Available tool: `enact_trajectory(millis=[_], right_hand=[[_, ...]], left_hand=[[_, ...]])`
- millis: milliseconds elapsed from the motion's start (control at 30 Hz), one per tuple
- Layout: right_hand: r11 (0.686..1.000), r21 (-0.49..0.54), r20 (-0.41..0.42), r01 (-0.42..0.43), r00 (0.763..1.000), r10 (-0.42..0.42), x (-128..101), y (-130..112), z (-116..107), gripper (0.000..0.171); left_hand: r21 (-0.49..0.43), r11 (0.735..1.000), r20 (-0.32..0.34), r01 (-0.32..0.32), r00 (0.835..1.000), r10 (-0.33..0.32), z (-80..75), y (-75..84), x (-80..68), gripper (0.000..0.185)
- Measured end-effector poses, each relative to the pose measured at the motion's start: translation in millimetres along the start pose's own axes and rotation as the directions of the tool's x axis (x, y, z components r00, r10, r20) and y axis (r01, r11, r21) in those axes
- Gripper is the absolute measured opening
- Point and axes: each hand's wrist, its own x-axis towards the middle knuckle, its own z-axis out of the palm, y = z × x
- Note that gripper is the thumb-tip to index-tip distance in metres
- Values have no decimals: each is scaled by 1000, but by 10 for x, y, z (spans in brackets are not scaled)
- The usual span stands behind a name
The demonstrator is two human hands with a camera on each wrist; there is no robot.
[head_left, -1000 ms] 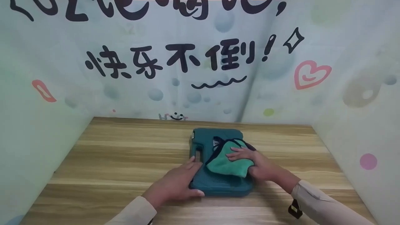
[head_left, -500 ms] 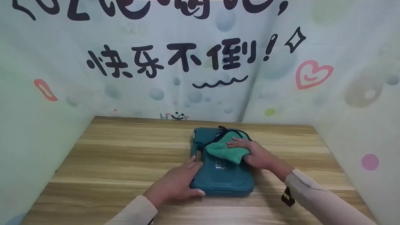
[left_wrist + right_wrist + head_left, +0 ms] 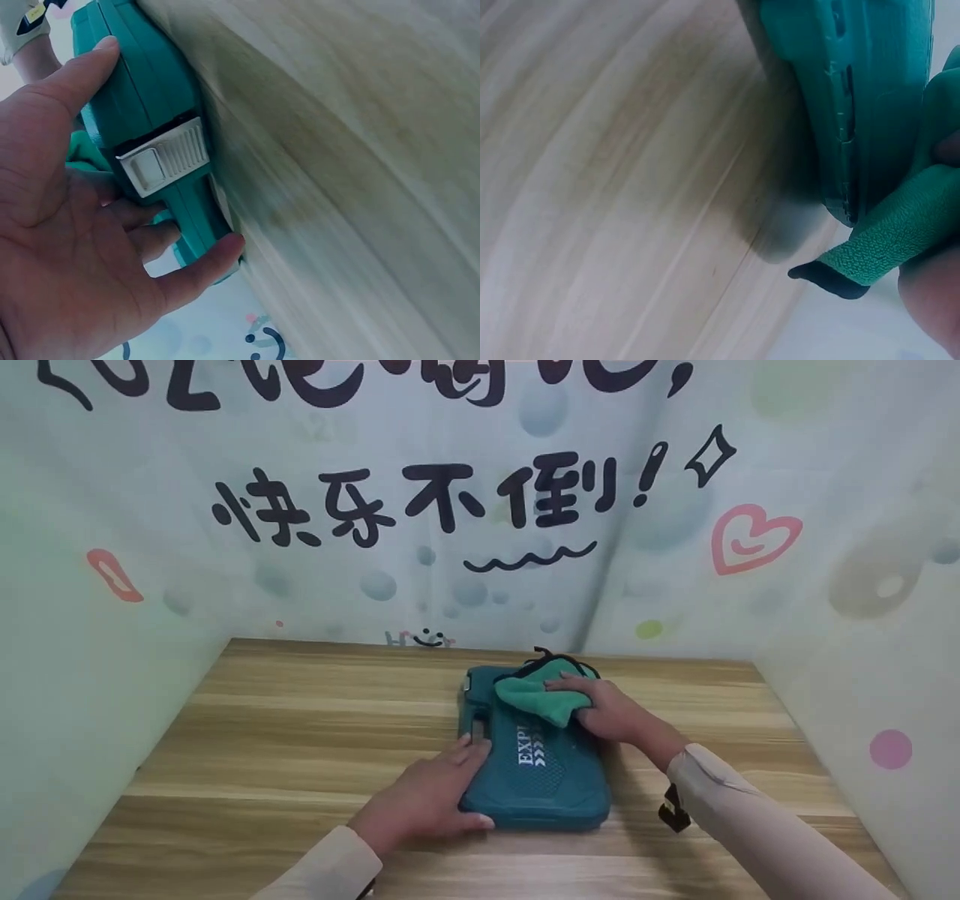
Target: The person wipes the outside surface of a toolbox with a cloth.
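A dark teal plastic case (image 3: 536, 769) with white lettering lies flat on the wooden table (image 3: 285, 742). My left hand (image 3: 431, 799) holds its near left corner, thumb along the front edge and fingers on the left side by the grey latch (image 3: 163, 156). My right hand (image 3: 604, 709) presses a green cloth (image 3: 536, 694) with dark trim flat on the case's far right part. The right wrist view shows the case's edge (image 3: 855, 97) and a cloth corner (image 3: 877, 244) hanging beside it.
Pale printed walls (image 3: 450, 510) with black characters close in the table at the back, left and right. The table's wood stretches bare to the left (image 3: 247, 712) and right (image 3: 712, 705) of the case.
My right hand has slid the cloth away from me, from the case's middle to its far right part, uncovering the white lettering. The left hand has stayed at its corner.
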Motion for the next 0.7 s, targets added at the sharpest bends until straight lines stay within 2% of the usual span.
enact_trajectory(millis=[233,433,700], right_hand=[[996,-58,-1,-73,997,73,77,-20,-11,59],[981,-47,11,-186,982,187,161,-15,-45,53],[984,-34,-12,-175,984,175,288,19,-75,49]], left_hand=[[71,997,11,14,1000,-15,-37,97,-19,102],[140,990,7,16,1000,-17,-62,224,-18,99],[165,986,34,-16,999,11,-9,441,27,88]])
